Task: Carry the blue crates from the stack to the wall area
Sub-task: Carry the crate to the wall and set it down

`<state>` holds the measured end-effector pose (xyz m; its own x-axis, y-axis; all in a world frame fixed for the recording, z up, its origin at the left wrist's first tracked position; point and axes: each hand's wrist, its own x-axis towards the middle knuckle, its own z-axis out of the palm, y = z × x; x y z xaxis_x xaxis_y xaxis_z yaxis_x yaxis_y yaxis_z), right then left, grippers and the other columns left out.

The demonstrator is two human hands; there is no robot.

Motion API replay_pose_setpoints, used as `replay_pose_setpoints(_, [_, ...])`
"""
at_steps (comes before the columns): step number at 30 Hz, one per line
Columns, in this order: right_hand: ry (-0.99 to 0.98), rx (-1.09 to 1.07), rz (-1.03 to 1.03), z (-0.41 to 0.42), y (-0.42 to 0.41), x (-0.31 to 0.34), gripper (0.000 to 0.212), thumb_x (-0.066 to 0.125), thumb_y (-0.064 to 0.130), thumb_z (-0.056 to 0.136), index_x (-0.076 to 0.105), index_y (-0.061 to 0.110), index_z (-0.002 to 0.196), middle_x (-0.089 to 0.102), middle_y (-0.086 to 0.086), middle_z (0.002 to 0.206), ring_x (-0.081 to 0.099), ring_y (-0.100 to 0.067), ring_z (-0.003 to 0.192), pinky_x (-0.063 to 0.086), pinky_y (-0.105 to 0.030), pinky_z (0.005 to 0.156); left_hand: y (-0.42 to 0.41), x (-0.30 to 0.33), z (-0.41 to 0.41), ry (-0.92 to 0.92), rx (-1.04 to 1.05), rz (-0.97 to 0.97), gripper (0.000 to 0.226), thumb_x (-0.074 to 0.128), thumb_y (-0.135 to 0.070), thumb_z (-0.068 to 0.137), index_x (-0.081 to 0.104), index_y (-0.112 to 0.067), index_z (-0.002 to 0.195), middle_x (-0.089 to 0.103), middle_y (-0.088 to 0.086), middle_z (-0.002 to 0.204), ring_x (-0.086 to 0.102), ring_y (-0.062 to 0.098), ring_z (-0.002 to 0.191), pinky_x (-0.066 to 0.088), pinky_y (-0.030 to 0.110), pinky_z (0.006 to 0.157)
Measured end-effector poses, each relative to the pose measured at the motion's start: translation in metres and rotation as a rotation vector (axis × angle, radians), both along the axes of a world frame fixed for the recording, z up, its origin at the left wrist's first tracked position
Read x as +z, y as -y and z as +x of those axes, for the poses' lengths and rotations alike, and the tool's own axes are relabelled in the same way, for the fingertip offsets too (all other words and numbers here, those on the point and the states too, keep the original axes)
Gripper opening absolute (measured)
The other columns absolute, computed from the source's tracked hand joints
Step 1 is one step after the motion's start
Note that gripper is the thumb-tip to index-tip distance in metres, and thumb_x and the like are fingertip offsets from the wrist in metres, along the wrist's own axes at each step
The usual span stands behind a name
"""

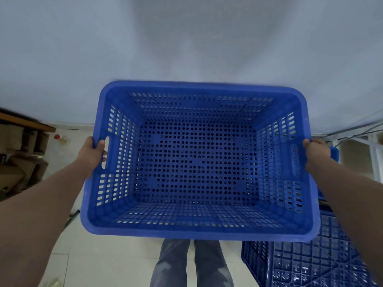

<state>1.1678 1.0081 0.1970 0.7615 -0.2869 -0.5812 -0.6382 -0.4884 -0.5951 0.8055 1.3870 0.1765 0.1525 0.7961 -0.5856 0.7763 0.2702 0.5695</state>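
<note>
You've got one empty blue perforated plastic crate (196, 160) up off the floor, held level in front of you, open side up. Nothing inside it.

Grip: your left hand (94, 153) is closed on the crate's left short end at the handle slot, thumb over the rim, fingers wrapped under or through the slot. Your right hand (317, 151) is closed the same way on the right short end; the fingers go behind the wall, so I can't tell exactly how they sit. Both look firm, load balanced.

Position: the crate's far edge is pointed at the plain pale wall (186, 48) and looks near it. The white tiled floor (107, 264) under the crate looks free, apart from your legs in grey trousers (190, 264).

Progress, my read: mid-carry, late leg. This crate is not set down yet. To your right, low, there's more blue latticed plastic crate (310, 264), partly hidden by your right arm. Can't tell whether that's the source stack or crates already delivered, so no count of done vs. left.

Left side: brown cardboard boxes (22, 160) under a wooden shelf edge (24, 121), a small red round object (56, 137) on the floor by the wall. Both well apart from your path.

Remaining for this crate: lower it at the wall, release, go back for the next.
</note>
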Motion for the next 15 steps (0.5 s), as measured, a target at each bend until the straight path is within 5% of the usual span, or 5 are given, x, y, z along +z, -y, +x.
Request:
replay_pose_setpoints(4, [0.010,0.012,-0.015,-0.010,0.003,-0.002,0.037,0.043,0.019,0.099,0.049,0.013,0.135,0.050,-0.027,0.106,0.042,-0.020,0.082,0.030,-0.031,0.076,0.004,-0.004,-0.003,0.011,-0.008,0.010,0.015,0.038,-0.028,0.102,0.038,-0.013,0.105,0.047,0.004,0.076,0.046,0.019,0.062,0.041,0.039,0.080])
replay_pose_setpoints(9, [0.011,0.013,-0.056,-0.011,0.004,-0.004,0.035,0.043,0.024,0.099,0.049,0.016,0.133,0.057,-0.025,0.126,0.056,-0.025,0.103,0.046,-0.046,0.079,0.002,-0.009,-0.006,0.014,-0.019,0.035,0.014,0.038,-0.027,0.101,0.038,-0.013,0.104,0.048,0.009,0.079,0.045,0.023,0.063,0.041,0.039,0.081])
replay_pose_setpoints(15, [0.001,0.029,-0.080,-0.004,0.001,-0.009,0.036,0.041,0.022,0.100,0.047,0.015,0.135,0.048,-0.010,0.099,0.045,-0.022,0.089,0.048,-0.046,0.084,-0.006,-0.008,0.003,-0.053,-0.055,0.039,0.015,0.038,-0.028,0.101,0.036,-0.013,0.105,0.049,0.015,0.100,0.048,0.029,0.086,0.042,0.044,0.082])
